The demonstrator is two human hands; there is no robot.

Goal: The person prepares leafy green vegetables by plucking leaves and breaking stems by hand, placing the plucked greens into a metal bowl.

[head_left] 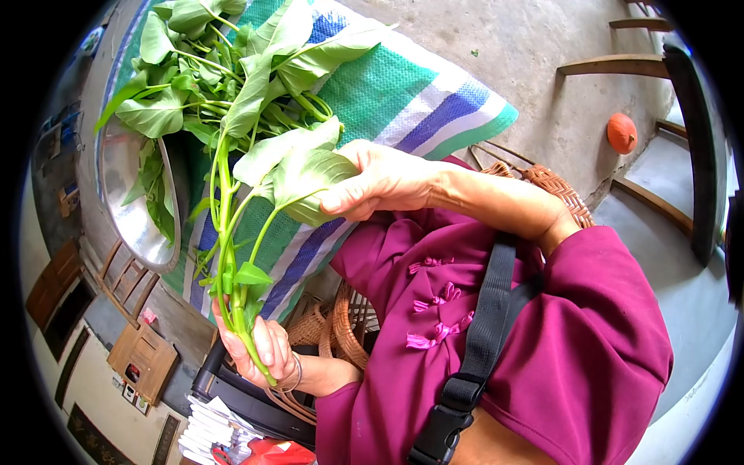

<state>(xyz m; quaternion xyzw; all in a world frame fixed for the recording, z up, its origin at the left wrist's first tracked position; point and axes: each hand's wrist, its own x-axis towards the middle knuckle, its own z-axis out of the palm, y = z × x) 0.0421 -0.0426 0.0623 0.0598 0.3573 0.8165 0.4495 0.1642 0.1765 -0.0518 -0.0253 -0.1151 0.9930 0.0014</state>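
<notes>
My left hand is closed around the lower stems of a bunch of leafy greens; a thin bracelet circles that wrist. My right hand pinches a broad leaf of the same bunch between thumb and fingers. Under the bunch lies a green, white and blue striped woven sack. More loose greens are heaped on the sack at the upper left. Beside the heap, a shiny metal basin has some leaves hanging over it.
Wicker basketwork shows beside the purple clothing. White papers and a red bag are at the bottom left. A wooden stool stands at the left. An orange round object is on the floor near a dark chair.
</notes>
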